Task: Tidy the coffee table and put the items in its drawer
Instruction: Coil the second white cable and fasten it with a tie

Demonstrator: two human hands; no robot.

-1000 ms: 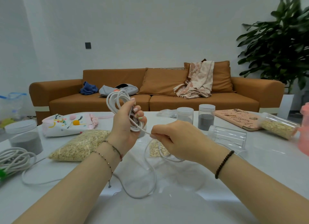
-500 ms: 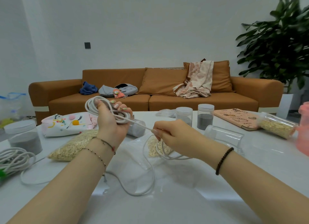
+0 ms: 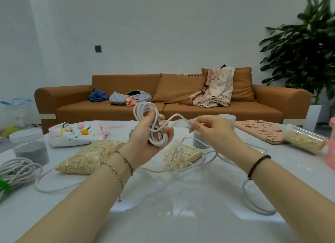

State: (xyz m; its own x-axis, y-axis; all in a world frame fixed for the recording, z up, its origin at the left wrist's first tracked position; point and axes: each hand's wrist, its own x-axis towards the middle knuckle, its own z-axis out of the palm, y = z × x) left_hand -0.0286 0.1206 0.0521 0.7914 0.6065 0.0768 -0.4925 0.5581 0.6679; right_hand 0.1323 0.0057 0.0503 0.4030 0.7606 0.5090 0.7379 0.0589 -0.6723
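Early days: the left hand point(image 3: 152, 134) grips a half-wound white cable point(image 3: 145, 112), the right hand point(image 3: 208, 130) pinches its loose run; bags, jars and more cord clutter the desk point(image 3: 181, 215).

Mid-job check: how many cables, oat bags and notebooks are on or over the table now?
Cables: 2 (held white cable, tied cable bundle)
Oat bags: 2 (large oat bag, small oat bag)
Notebooks: 1 (pink notebook)
Total: 5
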